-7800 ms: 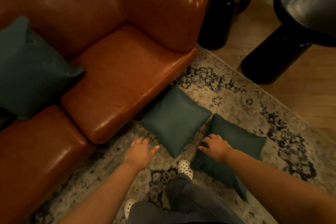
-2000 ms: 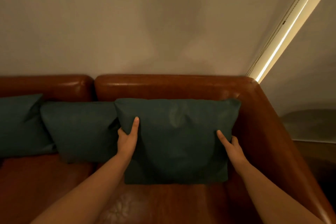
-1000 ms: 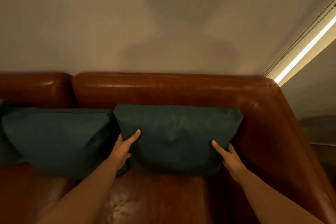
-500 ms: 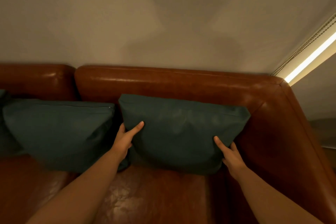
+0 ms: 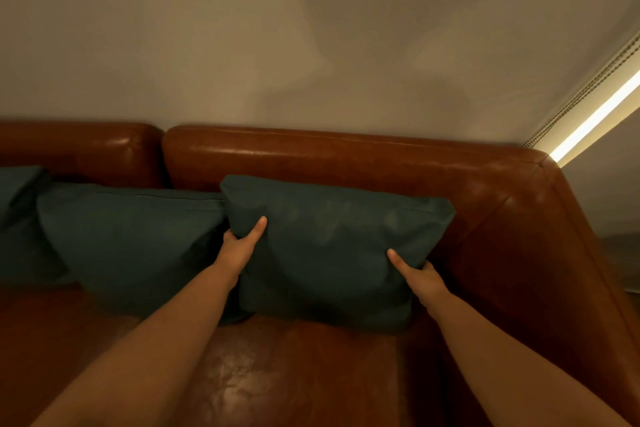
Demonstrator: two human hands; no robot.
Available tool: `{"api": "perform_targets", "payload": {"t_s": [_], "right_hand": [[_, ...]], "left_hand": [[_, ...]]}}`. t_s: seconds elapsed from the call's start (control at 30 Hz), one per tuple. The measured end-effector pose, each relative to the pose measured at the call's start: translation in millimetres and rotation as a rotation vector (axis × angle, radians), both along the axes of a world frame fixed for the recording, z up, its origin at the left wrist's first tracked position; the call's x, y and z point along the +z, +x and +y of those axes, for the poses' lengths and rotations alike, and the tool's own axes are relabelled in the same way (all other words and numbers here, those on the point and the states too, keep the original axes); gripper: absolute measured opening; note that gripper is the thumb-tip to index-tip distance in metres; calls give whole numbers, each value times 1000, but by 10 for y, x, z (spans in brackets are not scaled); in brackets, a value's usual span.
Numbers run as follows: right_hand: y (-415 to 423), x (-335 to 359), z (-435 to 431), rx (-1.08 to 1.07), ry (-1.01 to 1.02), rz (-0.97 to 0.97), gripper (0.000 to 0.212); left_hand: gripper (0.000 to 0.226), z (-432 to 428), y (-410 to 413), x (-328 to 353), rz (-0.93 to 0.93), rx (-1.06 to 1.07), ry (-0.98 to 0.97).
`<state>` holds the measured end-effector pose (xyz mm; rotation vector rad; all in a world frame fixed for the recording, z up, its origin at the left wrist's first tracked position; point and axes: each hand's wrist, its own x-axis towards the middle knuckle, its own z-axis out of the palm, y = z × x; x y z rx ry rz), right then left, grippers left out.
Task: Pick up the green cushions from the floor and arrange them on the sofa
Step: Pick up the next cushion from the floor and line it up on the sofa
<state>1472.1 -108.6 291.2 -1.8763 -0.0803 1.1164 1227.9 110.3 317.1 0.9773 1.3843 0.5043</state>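
Left grip (image 5: pixel 239 248) and right grip (image 5: pixel 424 279) clamped on square dark-green fabric cushion (image 5: pixel 332 246), leaning against brown leather sofa (image 5: pixel 346 159).

Both bare forearms reach forward and up from the lower edge of the view, spread apart. The left hand (image 5: pixel 239 248) is clamped closed, thumb lying forward on top and fingers tucked out of sight. The right hand (image 5: pixel 420 276) grips likewise, its thumb pointing up and inward, fingers hidden.
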Motion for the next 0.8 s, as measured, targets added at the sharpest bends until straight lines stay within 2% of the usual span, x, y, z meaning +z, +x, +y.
{"api": "perform_targets", "payload": {"t_s": [0.07, 0.1, 0.2, 0.3, 0.4, 0.5, 0.57, 0.7, 0.8], "right_hand": [[57, -14, 27, 14, -62, -33, 133], [43, 23, 27, 29, -88, -55, 130], [-24, 98, 18, 34, -163, -142, 103], [-159, 258, 19, 40, -188, -262, 97], [-294, 438, -7, 18, -144, -357, 112], [-397, 629, -26, 75, -139, -467, 117], [-477, 750, -30, 157, -164, -544, 114], [-715, 976, -62, 315, -209, -773, 101], [-947, 1098, -105, 398, -232, -854, 96]], "left_hand": [[109, -8, 19, 25, 16, 5, -19], [112, -38, -27, 64, 29, 13, -27], [108, -140, -142, 98, 86, -17, -55], [110, -257, -264, 223, 113, -54, -10], [101, -338, -388, 387, 209, -112, 118], [107, -404, -520, 575, 282, -206, 270], [106, -451, -590, 669, 383, -284, 400], [92, -534, -718, 769, 718, -489, 663], [91, -590, -867, 772, 819, -630, 737]]}}
